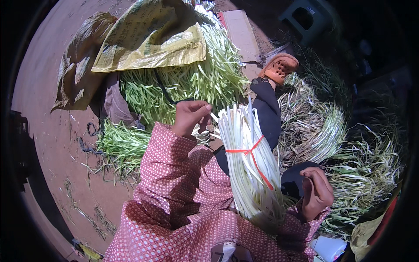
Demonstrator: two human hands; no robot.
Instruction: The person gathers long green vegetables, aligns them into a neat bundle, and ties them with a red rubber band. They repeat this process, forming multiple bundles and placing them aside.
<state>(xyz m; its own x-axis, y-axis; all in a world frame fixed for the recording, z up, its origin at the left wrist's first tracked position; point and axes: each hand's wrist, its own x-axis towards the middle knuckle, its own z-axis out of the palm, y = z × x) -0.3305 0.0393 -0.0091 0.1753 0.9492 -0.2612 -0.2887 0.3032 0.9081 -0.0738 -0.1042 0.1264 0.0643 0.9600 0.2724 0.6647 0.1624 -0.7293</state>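
A bundle of long white-to-pale-green leafy stalks (pixel 240 173) leans across my lap, cut ends pointing away from me. A red tie (pixel 245 151) is knotted round its middle, with one tail hanging down the front. Beside the upper left of the bundle is my left hand (pixel 193 118), thumb and fingers drawn together close to one stalk end; whether it pinches that stalk cannot be told. To the right of the bundle, my right hand (pixel 316 193) is raised with fingers loosely curled and nothing visible in it. The bundle's lower end lies against my right sleeve.
Green stalks (pixel 216 78) are heaped ahead, partly under a yellow woven sack (pixel 170 52) bearing writing. Dry stalks and trimmings (pixel 307 127) lie right of my leg. A cardboard piece (pixel 240 36) and a green plastic stool (pixel 306 19) stand beyond. A pale container (pixel 327 247) sits at lower right.
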